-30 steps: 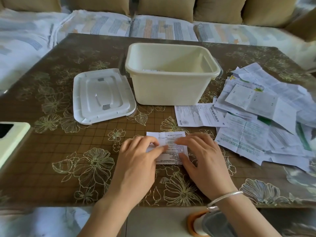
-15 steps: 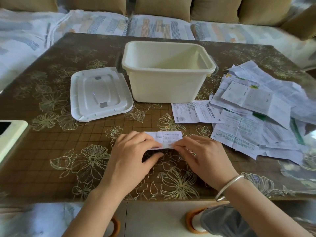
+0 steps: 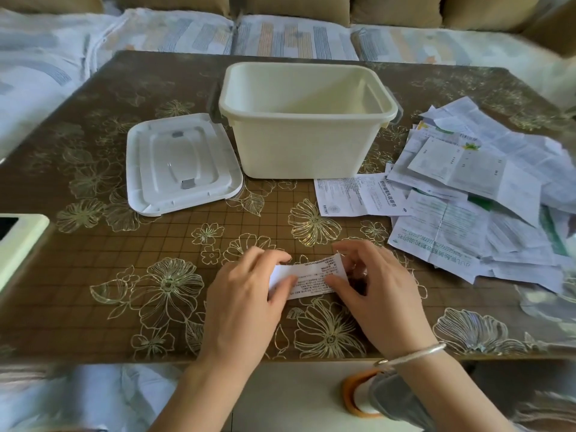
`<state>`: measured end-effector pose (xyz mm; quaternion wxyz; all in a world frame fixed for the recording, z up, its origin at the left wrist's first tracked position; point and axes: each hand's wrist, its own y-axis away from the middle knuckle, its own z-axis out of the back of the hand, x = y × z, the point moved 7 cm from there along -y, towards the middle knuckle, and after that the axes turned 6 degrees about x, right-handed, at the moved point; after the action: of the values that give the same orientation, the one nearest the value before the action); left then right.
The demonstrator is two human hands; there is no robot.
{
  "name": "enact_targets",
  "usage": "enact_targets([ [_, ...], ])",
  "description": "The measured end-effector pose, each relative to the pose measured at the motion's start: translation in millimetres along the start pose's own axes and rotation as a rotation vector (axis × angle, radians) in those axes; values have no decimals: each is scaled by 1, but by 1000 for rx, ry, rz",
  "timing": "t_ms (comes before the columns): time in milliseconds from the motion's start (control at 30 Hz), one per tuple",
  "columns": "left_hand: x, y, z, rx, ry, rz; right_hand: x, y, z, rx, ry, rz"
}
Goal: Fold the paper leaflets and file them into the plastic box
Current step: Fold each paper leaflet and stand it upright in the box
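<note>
A small folded white leaflet (image 3: 311,277) with printed text is held just above the table near its front edge. My left hand (image 3: 246,304) pinches its left end between thumb and fingers. My right hand (image 3: 377,294) pinches its right end, thumb on the printed face. The cream plastic box (image 3: 307,145) stands open behind the hands at mid table; its inside bottom is hidden. A heap of unfolded leaflets (image 3: 486,198) lies to the right, with one flat leaflet (image 3: 358,194) at its left edge.
The box's white lid (image 3: 180,166) lies flat to the left of the box. A pale green device (image 3: 18,247) sticks in from the left edge. The brown flowered table (image 3: 124,291) ends just below my wrists. A sofa with cushions runs behind.
The leaflet was pressed flat on the table a second ago; it has since been folded narrower, and both hands now hold it lifted by its ends. The camera has tilted slightly.
</note>
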<state>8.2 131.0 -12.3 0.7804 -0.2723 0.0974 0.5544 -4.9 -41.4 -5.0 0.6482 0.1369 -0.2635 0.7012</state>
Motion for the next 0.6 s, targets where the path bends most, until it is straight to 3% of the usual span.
enact_targets([
  [233,-10,1,6,-78,-133,-69,12,-16,-3,301,129,-87],
  [600,0,4,-5,47,46,59,25,-59,-11,839,396,-71],
])
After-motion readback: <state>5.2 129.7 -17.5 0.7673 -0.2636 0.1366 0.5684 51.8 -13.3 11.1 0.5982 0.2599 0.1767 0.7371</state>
